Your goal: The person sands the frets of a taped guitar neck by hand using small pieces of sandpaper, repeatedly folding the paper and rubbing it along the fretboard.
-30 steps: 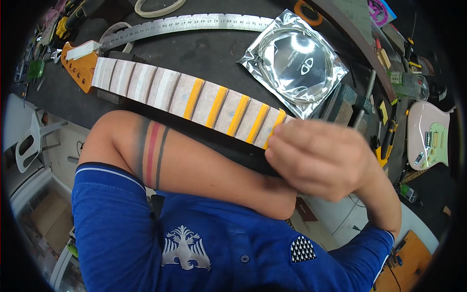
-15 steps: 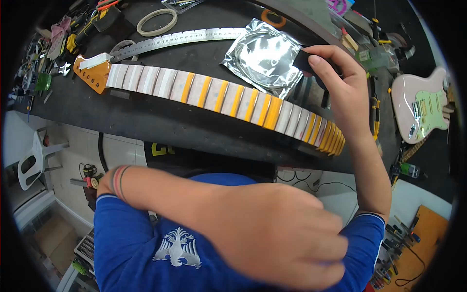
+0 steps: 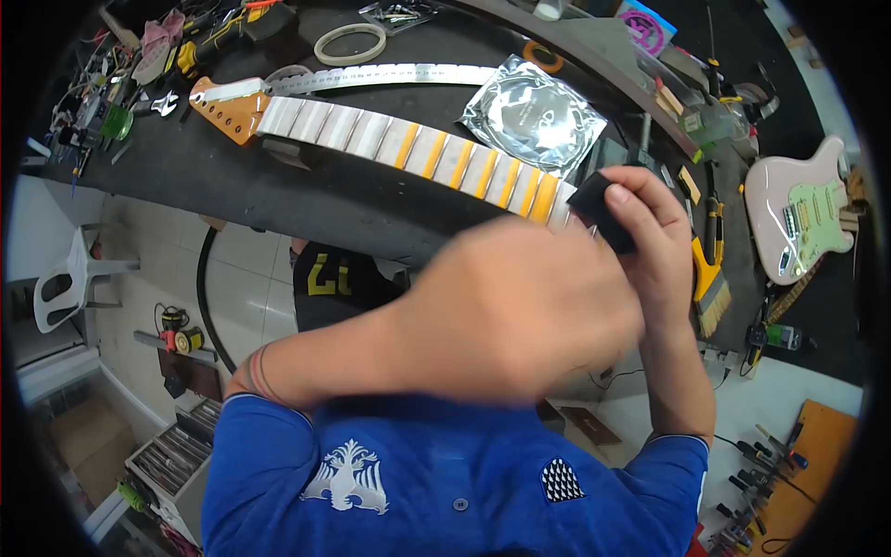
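Observation:
My left hand (image 3: 534, 306), blurred, is in the centre in front of the fretboard's right part. Its fingers curl into a fist; anything inside is hidden. Farther right, my right hand (image 3: 661, 251) grips a black block (image 3: 601, 206) between thumb and fingers, beside the neck's right part. The guitar neck (image 3: 365, 137) lies on the dark bench, its orange headstock (image 3: 232, 113) at the left. White and yellow tape strips run between the frets. My left hand covers part of its right end.
A silver string packet (image 3: 534, 119) and a steel ruler (image 3: 399, 74) lie behind the neck. Near them is a tape roll (image 3: 350, 44). At the right are a yellow-handled brush (image 3: 710, 297) and a pink guitar body (image 3: 789, 209). Tools clutter the far left. A white chair (image 3: 70, 278) stands below.
My right hand, at the neck a second ago, took the black block by half a second ago and is now lower. My left fist has moved up over the neck's right part. The view has shifted.

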Available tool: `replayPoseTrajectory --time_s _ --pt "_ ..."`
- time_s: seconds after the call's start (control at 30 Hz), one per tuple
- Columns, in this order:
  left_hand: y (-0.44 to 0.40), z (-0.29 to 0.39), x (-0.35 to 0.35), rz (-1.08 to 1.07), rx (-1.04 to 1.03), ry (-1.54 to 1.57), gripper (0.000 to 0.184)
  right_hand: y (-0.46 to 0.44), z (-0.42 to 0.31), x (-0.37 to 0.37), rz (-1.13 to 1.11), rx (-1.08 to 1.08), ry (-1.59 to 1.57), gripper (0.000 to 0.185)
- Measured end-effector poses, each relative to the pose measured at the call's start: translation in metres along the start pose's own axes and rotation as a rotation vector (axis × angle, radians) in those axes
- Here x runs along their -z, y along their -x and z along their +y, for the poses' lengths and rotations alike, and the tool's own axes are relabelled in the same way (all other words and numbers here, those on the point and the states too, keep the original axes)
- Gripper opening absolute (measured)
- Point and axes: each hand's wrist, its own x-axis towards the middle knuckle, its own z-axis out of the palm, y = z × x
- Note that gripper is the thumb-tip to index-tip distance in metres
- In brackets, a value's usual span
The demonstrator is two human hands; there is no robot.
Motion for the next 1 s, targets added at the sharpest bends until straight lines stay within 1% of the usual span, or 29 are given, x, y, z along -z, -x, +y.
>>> replayPoseTrajectory --time_s 0.07,0.13,0.17,0.23,0.33,0.43,0.53,0.63,0.77,0.93,1.0 --pt "0.006 -0.023 0.0 0.205 0.287 0.014 0.028 0.013 0.008 -0.008 0.0 0.062 -0.036 0.024" --pt "0.014 -0.023 -0.007 0.249 0.432 0.062 0.02 0.022 0.016 -0.011 -0.034 0.074 -0.073 0.023" --pt "0.017 -0.024 -0.011 0.257 0.458 0.087 0.018 0.026 0.02 -0.014 -0.051 0.087 -0.125 0.023" --pt "0.023 -0.024 -0.016 0.269 0.512 0.133 0.015 0.03 0.028 -0.018 -0.014 0.091 -0.15 0.023" --pt "0.024 -0.022 -0.017 0.305 0.487 0.131 0.012 0.033 0.036 -0.025 0.012 0.12 -0.179 0.021" --pt "0.026 -0.021 -0.019 0.311 0.518 0.153 0.009 0.037 0.04 -0.03 0.017 0.147 -0.152 0.019" --pt "0.027 -0.021 -0.02 0.297 0.5 0.124 0.008 0.038 0.041 -0.032 0.046 0.167 -0.127 0.018" --pt "0.028 -0.021 -0.025 0.327 0.501 0.143 0.01 0.04 0.042 -0.032 0.061 0.18 -0.118 0.017" --pt "0.027 -0.022 -0.023 0.295 0.472 0.121 0.009 0.04 0.045 -0.03 0.06 0.196 -0.111 0.015" --pt "0.03 -0.018 -0.022 0.236 0.5 0.134 0.008 0.044 0.045 -0.028 0.063 0.145 -0.132 0.016" --pt "0.031 -0.017 -0.02 0.195 0.547 0.148 0.008 0.045 0.048 -0.026 0.053 0.13 -0.126 0.016"
